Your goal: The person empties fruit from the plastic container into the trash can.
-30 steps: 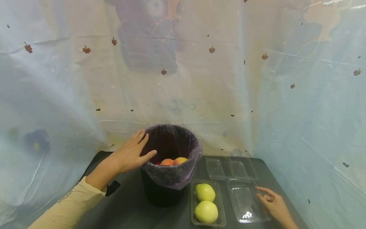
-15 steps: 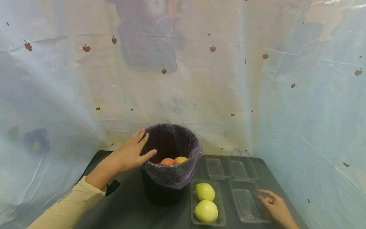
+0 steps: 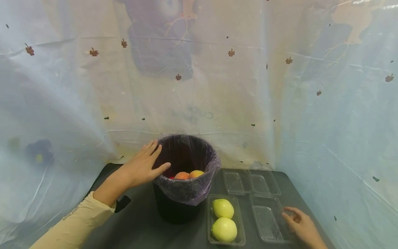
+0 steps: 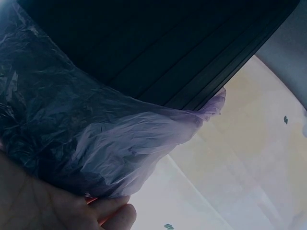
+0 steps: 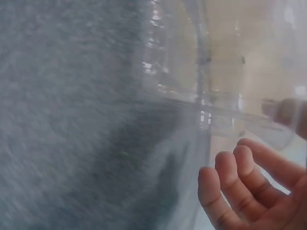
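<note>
My left hand [image 3: 140, 167] rests with spread, straight fingers on the rim of a black bin [image 3: 175, 209]. A thin purplish plastic bag [image 3: 186, 192] lines the bin and folds down over its outside; its crinkled edge shows close up in the left wrist view. At the right, my right hand [image 3: 301, 223] is beside the right edge of a clear plastic container [image 3: 267, 221], fingers loosely bent. In the right wrist view the container's corner [image 5: 268, 127] shows by the thumb and forefinger, with the other fingers [image 5: 209, 184] apart from it.
Two yellow-green fruits [image 3: 224, 229] sit in another clear container [image 3: 242, 238] between bin and right hand. Two more clear containers [image 3: 234, 185] stand behind. Inside the bin are an orange fruit [image 3: 181, 175] and a yellowish one [image 3: 196, 174]. A printed plastic sheet [image 3: 199, 97] encloses the table.
The clear container by my right hand has settled from a slight tilt to lying flat, and shifted a little right. My right hand has moved slightly right and down. The left hand stays put.
</note>
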### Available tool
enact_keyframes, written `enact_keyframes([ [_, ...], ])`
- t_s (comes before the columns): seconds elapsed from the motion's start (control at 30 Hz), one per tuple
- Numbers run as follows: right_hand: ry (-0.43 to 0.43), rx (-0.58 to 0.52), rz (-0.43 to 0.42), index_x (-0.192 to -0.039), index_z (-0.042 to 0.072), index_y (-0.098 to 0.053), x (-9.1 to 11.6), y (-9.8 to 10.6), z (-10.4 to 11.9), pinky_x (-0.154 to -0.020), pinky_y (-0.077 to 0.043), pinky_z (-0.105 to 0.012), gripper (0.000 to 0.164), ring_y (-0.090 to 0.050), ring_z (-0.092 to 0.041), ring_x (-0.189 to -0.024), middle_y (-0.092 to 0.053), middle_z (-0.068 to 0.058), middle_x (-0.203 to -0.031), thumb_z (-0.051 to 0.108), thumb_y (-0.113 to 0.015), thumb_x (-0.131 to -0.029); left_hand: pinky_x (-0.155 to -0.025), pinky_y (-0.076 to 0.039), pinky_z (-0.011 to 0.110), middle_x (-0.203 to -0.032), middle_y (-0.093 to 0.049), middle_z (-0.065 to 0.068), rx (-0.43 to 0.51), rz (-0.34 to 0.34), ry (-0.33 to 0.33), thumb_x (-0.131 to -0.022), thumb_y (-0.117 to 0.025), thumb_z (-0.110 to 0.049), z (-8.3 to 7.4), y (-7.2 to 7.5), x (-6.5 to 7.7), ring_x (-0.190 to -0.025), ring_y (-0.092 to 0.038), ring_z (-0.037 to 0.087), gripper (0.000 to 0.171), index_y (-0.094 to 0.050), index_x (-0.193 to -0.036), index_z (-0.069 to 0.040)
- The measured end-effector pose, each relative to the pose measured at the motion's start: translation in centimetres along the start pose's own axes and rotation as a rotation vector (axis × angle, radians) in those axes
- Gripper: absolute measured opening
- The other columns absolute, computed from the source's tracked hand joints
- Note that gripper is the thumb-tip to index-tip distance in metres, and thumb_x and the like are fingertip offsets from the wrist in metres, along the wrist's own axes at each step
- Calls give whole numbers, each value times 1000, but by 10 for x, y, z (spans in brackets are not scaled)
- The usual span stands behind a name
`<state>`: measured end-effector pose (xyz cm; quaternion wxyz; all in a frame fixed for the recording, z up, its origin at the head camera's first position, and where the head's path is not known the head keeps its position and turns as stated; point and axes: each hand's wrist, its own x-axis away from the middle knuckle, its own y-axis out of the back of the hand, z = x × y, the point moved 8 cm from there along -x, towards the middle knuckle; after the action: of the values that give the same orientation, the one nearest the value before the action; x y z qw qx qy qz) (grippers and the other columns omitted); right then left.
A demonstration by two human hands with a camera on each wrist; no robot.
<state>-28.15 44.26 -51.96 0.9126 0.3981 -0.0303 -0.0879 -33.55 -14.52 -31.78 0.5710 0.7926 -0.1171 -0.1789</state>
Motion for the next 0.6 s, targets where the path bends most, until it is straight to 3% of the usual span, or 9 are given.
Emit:
enact_keyframes([
  [0.13, 76, 79, -72, -141, -5, -64, -1, 10, 13, -64, -52, -28, 57, -59, -13, -72, -62, -4, -86, 39, -72, -105, -130, -6, 66, -178, -9, 26, 0, -3, 5, -106, -44, -69, 1, -1, -1, -164, -5, 49, 97, -24, -168, 4],
  [0.33, 229, 135, -228, -133, -2, -70, 7, 21, 49, -65, -55, -24, 43, -58, -3, -77, -63, -3, -93, 28, -77, -102, -130, -7, 66, -178, -9, 26, -5, -10, 1, -107, -45, -68, 0, 1, 0, -164, -7, 49, 97, -26, -168, 4],
  [0.43, 277, 90, -230, -135, -1, -70, 13, 21, 70, -65, -57, -23, 40, -59, 0, -79, -65, -2, -94, 22, -77, -102, -130, -7, 66, -177, -9, 26, -6, -13, 1, -107, -45, -68, 0, 1, 0, -163, -7, 49, 96, -26, -168, 4],
  [0.6, 301, 15, -164, -138, 2, -68, 23, 10, 97, -70, -59, -21, 40, -63, 0, -82, -68, -1, -94, 20, -75, -103, -130, -7, 66, -177, -10, 26, -6, -16, -4, -107, -46, -67, -1, 1, 0, -163, -7, 50, 96, -26, -167, 5],
])
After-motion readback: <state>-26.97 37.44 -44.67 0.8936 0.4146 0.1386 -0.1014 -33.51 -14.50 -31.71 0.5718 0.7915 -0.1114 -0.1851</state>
